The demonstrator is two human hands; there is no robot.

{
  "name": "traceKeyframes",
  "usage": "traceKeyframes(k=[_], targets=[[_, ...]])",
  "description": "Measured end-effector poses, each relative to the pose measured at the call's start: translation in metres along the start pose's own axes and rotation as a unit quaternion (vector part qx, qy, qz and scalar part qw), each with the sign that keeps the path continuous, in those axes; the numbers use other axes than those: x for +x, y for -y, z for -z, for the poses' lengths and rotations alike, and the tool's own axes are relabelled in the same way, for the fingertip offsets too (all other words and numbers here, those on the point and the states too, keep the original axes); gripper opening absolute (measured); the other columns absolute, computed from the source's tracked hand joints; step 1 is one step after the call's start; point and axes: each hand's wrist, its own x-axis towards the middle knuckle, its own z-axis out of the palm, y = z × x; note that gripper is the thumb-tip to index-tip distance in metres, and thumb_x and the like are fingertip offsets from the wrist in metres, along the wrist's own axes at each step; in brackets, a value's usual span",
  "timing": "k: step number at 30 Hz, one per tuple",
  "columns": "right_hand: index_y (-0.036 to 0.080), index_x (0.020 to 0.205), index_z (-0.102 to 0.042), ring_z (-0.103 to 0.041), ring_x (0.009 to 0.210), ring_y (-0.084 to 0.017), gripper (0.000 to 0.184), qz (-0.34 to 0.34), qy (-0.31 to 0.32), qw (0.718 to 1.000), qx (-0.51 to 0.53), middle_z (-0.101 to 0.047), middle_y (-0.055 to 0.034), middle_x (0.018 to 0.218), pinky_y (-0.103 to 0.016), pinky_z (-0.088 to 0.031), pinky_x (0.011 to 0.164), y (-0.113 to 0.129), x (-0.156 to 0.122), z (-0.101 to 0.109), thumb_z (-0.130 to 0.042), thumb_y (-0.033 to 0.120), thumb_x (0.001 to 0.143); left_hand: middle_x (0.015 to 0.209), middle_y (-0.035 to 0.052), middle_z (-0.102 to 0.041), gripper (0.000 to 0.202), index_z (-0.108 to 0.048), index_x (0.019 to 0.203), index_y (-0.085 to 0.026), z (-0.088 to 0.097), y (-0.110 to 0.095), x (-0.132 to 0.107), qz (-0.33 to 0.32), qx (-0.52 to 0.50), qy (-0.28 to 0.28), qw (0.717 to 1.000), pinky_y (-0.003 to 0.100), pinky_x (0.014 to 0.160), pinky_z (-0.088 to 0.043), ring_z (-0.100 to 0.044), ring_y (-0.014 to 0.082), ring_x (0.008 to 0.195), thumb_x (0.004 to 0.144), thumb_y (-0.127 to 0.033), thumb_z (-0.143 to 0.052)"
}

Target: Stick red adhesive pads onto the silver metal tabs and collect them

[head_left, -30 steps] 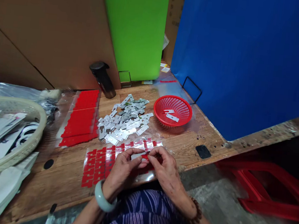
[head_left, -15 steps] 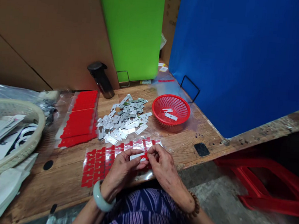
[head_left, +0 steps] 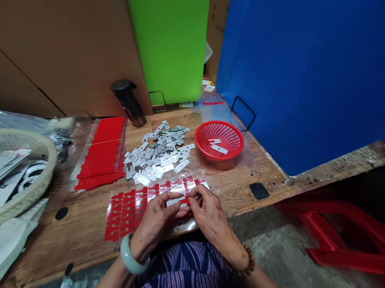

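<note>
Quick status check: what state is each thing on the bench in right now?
left hand, pinching metal piece's left end
right hand, pinching its right end
metal piece, held over the sticker sheet
sticker sheet, flat on the bench
metal pile, loose heap
red basket, upright, two pieces inside

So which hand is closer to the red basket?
Right. The right hand is on the near side of the red basket, almost in line with it; the left hand is further left. Both pinch one metal piece.
</note>
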Motion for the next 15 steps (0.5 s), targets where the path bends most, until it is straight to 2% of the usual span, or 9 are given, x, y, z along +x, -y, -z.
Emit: traceKeyframes(k=[4,10,13,15], targets=[[0.019,0.075,-0.052,-0.052,0.063,-0.013,0.012,-0.006,0.008,1.0,0.016,-0.055,0.0016,0.067,-0.024,-0.04,0.061,-0.003,0.002,0.0,-0.046,0.009,0.079,0.072,0.0084,-0.073,0.035,-0.057,0.093,-0.012,0.0,0.001,-0.002,-0.019,0.02,0.006,1.0,0.023,0.069,-0.054,-0.07,0.0167,0.067,0.064,-0.017,-0.075],[0.019,0.075,-0.054,-0.052,0.069,-0.013,0.008,0.013,-0.008,1.0,0.012,-0.054,-0.0004,0.077,-0.026,-0.043,0.065,-0.008,0.002,0.001,-0.05,0.012,0.078,0.073,0.0101,-0.073,0.036,-0.057,0.094,-0.011,0.0,0.002,-0.003,-0.02,0.038,-0.015,0.999,0.023,0.067,-0.054,-0.07,0.0176,0.067,0.065,-0.02,-0.075],[0.019,0.075,-0.054,-0.052,0.072,-0.014,0.009,0.023,-0.019,1.0,-0.003,-0.053,-0.0014,0.08,-0.028,-0.043,0.068,-0.011,0.002,-0.001,-0.05,0.011,0.078,0.075,0.01,-0.073,0.034,-0.057,0.094,-0.011,-0.001,0.002,-0.001,-0.021,0.033,-0.008,0.999,0.023,0.068,-0.054,-0.07,0.0175,0.068,0.066,-0.018,-0.075],[0.019,0.083,-0.055,-0.052,0.074,-0.015,0.009,0.025,-0.027,0.999,0.0,-0.053,-0.0025,0.083,-0.029,-0.044,0.069,-0.013,0.002,0.0,-0.05,0.013,0.078,0.077,0.0099,-0.073,0.032,-0.057,0.094,-0.011,0.0,0.002,0.0,-0.02,0.029,-0.007,0.999,0.023,0.069,-0.055,-0.07,0.0174,0.069,0.067,-0.015,-0.074]])
